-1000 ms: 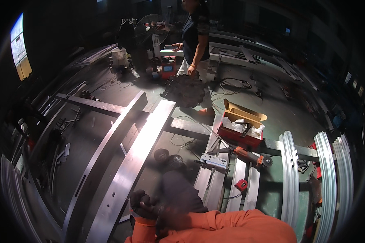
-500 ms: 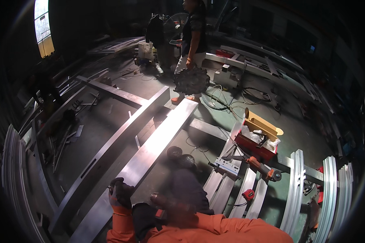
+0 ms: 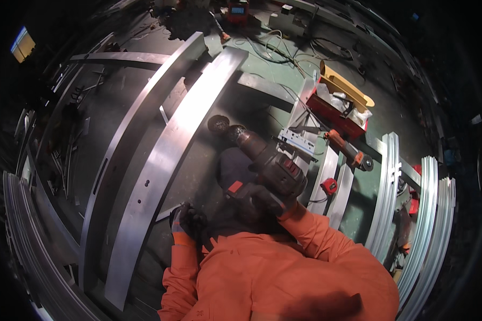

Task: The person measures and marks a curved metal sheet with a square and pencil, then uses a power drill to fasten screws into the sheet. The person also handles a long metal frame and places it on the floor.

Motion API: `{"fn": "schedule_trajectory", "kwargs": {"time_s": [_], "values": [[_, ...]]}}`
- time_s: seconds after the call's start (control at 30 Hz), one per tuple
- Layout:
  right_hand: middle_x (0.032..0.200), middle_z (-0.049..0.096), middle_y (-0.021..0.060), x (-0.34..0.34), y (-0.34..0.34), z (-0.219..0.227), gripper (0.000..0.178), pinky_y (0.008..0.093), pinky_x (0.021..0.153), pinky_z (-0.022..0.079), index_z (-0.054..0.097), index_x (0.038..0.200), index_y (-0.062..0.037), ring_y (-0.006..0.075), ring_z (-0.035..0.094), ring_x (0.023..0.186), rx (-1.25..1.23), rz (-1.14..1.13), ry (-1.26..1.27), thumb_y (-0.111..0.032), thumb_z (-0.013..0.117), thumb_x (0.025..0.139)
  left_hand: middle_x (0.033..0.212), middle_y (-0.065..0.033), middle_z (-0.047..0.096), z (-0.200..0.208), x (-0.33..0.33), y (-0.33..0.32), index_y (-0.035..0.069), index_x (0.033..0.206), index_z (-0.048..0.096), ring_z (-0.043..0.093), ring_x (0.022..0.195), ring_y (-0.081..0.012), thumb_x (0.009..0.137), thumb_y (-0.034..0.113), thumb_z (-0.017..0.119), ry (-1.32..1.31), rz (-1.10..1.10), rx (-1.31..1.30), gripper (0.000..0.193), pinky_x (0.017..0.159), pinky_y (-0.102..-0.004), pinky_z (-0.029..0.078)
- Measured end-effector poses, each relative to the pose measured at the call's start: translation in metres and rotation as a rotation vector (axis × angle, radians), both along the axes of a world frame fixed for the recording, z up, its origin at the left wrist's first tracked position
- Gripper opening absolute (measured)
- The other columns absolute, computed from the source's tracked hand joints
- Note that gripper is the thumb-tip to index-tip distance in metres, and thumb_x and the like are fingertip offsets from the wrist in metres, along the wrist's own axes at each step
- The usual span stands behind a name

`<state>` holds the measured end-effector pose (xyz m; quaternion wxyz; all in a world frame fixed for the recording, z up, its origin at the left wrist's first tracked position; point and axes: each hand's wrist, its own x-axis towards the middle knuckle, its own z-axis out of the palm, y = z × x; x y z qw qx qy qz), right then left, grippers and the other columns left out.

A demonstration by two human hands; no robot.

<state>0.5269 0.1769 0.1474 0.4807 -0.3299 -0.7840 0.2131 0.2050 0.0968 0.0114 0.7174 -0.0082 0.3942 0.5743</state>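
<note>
My right hand (image 3: 260,199), in a black glove with an orange sleeve, is shut on the grip of a black and red power tool (image 3: 270,163). The tool points up and left, and its round dark disc (image 3: 218,124) hangs just right of a long flat aluminium beam (image 3: 160,160). My left hand (image 3: 187,220), also in a black glove, rests low by the beam's right edge, next to a thin metal strip (image 3: 167,212). Its fingers look curled, but the grip is hidden. A second, narrower beam (image 3: 124,134) lies alongside on the left.
A red toolbox with a yellow tray (image 3: 340,104) stands at the upper right. An orange-handled power tool (image 3: 349,152) and a small red tape measure (image 3: 329,186) lie on short profiles. Curved aluminium rails (image 3: 428,214) line the right, stacked profiles (image 3: 21,224) the left, cables (image 3: 273,45) the top.
The power tool has come up into view in my right hand, over the dark floor beside the beam. The view has tilted down, and the person standing at the back is out of sight.
</note>
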Motion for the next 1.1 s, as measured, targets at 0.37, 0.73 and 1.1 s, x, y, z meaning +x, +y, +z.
{"fn": "schedule_trajectory", "kwargs": {"time_s": [0.37, 0.73, 1.1], "values": [[0.118, 0.069, 0.0091, 0.133, -0.078, -0.014, 0.069, 0.0335, 0.090, 0.057, 0.052, 0.143, -0.0005, 0.0172, 0.068, 0.101, -0.729, -0.518, 0.218, -0.003, 0.065, 0.075, 0.104, -0.0034, 0.061, -0.022, 0.002, -0.015, 0.018, 0.135, 0.060, 0.058, 0.085, -0.0203, 0.099, 0.026, 0.062, 0.137, 0.051, -0.285, 0.037, 0.074, -0.0360, 0.058], [0.108, 0.074, 0.0153, 0.104, -0.040, -0.142, 0.101, 0.0373, 0.087, 0.056, 0.041, 0.154, -0.0007, 0.0286, 0.073, 0.099, -0.957, -0.757, -0.225, -0.039, 0.087, 0.072, 0.082, 0.0042, 0.043, -0.011, 0.015, 0.004, 0.021, 0.103, 0.051, 0.045, 0.071, -0.0115, 0.101, 0.034, 0.059, 0.015, -0.084, -0.134, 0.015, 0.053, -0.0236, 0.040], [0.103, 0.072, 0.0133, 0.124, 0.001, -0.250, 0.057, 0.0385, 0.081, 0.054, 0.061, 0.133, -0.0069, 0.0264, 0.068, 0.094, -1.049, -0.719, -0.178, -0.021, 0.079, 0.081, 0.103, -0.0066, 0.061, -0.059, 0.007, -0.007, 0.011, 0.123, 0.056, 0.059, 0.094, -0.0232, 0.100, 0.016, 0.051, 0.814, -0.308, 0.112, 0.024, 0.083, -0.0362, 0.049]]}}
